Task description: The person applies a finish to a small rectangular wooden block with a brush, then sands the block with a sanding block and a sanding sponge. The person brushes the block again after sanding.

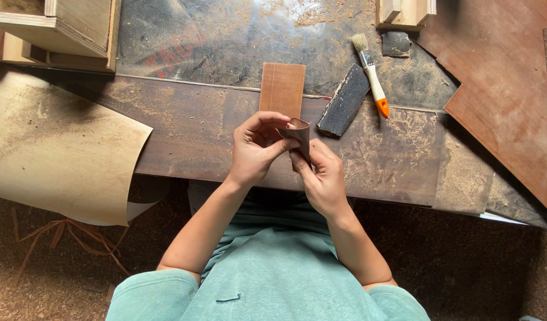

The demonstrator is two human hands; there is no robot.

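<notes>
Brown sandpaper, a small curled sheet (299, 138), sits pinched between both hands above the near edge of the dusty dark workbench (184, 137). Left hand (255, 148) has thumb and fingertips clamped on the sheet's upper left edge, where the paper rolls over. Right hand (322, 178) grips the lower part from the right, thumb pressed flat against the paper's face, fingers closed behind it. Both hands are in contact with the sheet; neither is nearer than the other. The sheet's long axis runs near to far, its curled top pointing away from the person.

Just beyond the fingers, touching or nearly touching the curl, a flat rectangular reddish-brown wooden piece (282, 89) lies on the bench, long axis also near to far. To its right rests a dark, gritty sanding block (345, 101), angled, and beside that a small paintbrush with pale bristles and an orange-tipped handle (370, 74). Far left stand pale plywood box frames (59, 30); a curled pale veneer sheet (59, 154) overhangs the bench at left. A large reddish board (505, 89) occupies the far right. Sawdust covers the surface.
</notes>
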